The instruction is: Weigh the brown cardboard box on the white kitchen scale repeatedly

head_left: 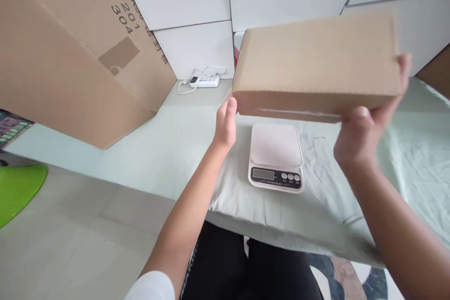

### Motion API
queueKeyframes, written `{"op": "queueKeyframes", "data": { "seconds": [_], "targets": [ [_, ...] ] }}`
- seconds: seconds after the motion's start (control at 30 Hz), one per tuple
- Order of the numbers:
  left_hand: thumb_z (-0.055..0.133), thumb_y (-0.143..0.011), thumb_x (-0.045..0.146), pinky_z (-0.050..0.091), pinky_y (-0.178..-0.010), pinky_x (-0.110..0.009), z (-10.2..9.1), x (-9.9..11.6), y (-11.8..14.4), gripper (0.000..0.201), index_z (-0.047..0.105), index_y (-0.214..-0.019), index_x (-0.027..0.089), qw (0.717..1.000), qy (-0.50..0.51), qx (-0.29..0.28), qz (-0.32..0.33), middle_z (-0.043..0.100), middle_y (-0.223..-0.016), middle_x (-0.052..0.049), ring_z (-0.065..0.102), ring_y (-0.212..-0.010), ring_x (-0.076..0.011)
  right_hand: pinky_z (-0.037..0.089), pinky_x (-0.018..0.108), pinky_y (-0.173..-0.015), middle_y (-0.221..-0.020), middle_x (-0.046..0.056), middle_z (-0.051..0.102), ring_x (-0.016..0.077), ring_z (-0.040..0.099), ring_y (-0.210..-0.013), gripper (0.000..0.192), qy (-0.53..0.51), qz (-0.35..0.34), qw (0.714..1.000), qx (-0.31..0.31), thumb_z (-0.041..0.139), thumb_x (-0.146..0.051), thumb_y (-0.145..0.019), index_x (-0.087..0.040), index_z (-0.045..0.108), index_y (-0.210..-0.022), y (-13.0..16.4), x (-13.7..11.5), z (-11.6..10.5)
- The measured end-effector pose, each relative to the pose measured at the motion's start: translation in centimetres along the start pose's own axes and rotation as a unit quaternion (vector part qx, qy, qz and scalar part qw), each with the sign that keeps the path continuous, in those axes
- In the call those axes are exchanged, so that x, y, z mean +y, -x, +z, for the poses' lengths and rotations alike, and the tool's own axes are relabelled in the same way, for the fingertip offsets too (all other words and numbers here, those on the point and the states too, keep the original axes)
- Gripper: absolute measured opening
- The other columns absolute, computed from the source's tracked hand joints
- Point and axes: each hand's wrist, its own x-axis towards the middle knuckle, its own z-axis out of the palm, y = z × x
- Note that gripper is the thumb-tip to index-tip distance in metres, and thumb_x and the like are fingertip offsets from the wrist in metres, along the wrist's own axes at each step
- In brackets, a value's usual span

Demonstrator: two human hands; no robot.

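A flat brown cardboard box (316, 63) is held level in the air above the table. My right hand (362, 131) grips its right end, thumb on the near side and fingers wrapped behind. My left hand (225, 122) touches the box's lower left corner with its fingertips. Directly below the box sits a small white kitchen scale (276, 157) with a dark display and round buttons, on a pale green cloth (351, 187). The scale's platform is bare.
A large brown cardboard carton (70, 51) leans at the left, over the table's far left. A white power strip with cable (204, 81) lies by the white wall. A green round object (17, 190) is at the left edge.
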Motion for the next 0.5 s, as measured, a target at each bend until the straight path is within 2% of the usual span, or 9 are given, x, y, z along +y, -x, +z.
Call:
{"op": "queueKeyframes", "data": {
  "seconds": [0.07,0.17,0.2,0.27,0.33,0.4,0.5],
  "targets": [
    [0.034,-0.098,0.096,0.053,-0.126,-0.052,0.7,-2.1,-1.7,0.092,0.071,-0.144,0.025,1.0,0.02,0.002,-0.02,0.076,-0.149,-0.014,0.061,-0.156,-0.0374,0.01,0.053,-0.151,-0.185,0.008,0.036,0.0371,0.015,-0.181,0.105,-0.003,-0.028,0.999,-0.023,0.066,-0.077,-0.09,-0.022,0.036,-0.174,-1.2,2.3,1.0],
    [0.04,-0.097,0.095,0.052,-0.128,-0.052,1.4,-5.3,-2.3,0.09,0.072,-0.141,0.024,0.997,0.036,-0.002,-0.063,0.076,-0.15,-0.015,0.059,-0.158,-0.0378,0.011,0.054,-0.151,-0.186,0.017,0.035,0.0374,0.024,-0.178,0.116,-0.013,0.036,0.999,-0.021,0.075,-0.075,-0.087,-0.015,0.028,-0.175,-1.1,6.3,1.8],
    [0.041,-0.097,0.094,0.051,-0.129,-0.052,1.6,-6.2,-2.2,0.089,0.073,-0.141,0.024,0.996,0.036,-0.007,-0.076,0.076,-0.151,-0.014,0.059,-0.159,-0.0376,0.012,0.055,-0.151,-0.186,0.016,0.035,0.0371,0.024,-0.178,0.118,-0.013,0.056,0.998,-0.019,0.076,-0.076,-0.086,-0.017,0.026,-0.175,-0.7,7.4,1.9],
    [0.041,-0.097,0.093,0.05,-0.131,-0.051,1.7,-7.2,-1.9,0.087,0.073,-0.141,0.025,0.995,0.034,-0.017,-0.093,0.075,-0.154,-0.012,0.057,-0.161,-0.0366,0.012,0.056,-0.152,-0.187,0.007,0.036,0.036,0.025,-0.177,0.117,-0.005,0.085,0.996,-0.021,0.075,-0.081,-0.084,-0.027,0.026,-0.176,0.1,8.9,1.8],
    [0.04,-0.098,0.092,0.048,-0.132,-0.051,1.8,-7.6,-1.9,0.086,0.073,-0.141,0.026,0.994,0.038,-0.022,-0.1,0.074,-0.156,-0.011,0.056,-0.162,-0.0354,0.011,0.055,-0.153,-0.186,-0.005,0.038,0.0355,0.025,-0.177,0.114,0.008,0.112,0.993,-0.03,0.074,-0.087,-0.082,-0.04,0.027,-0.175,0.5,9.7,1.5],
    [0.041,-0.099,0.092,0.047,-0.133,-0.05,2.0,-7.6,-1.9,0.085,0.074,-0.139,0.025,0.993,0.042,-0.023,-0.105,0.074,-0.156,-0.012,0.057,-0.162,-0.0351,0.011,0.053,-0.153,-0.184,-0.012,0.041,0.0359,0.025,-0.176,0.111,0.015,0.131,0.991,-0.028,0.075,-0.089,-0.08,-0.047,0.029,-0.173,0.5,10.0,1.3],
    [0.041,-0.099,0.091,0.047,-0.132,-0.051,2.0,-7.7,-1.9,0.086,0.074,-0.139,0.023,0.992,0.039,-0.025,-0.118,0.075,-0.155,-0.014,0.059,-0.16,-0.0357,0.014,0.055,-0.153,-0.184,-0.009,0.042,0.0362,0.025,-0.176,0.11,0.011,0.144,0.989,-0.023,0.077,-0.086,-0.082,-0.043,0.032,-0.173,0.4,10.5,1.3]
  ]
}}
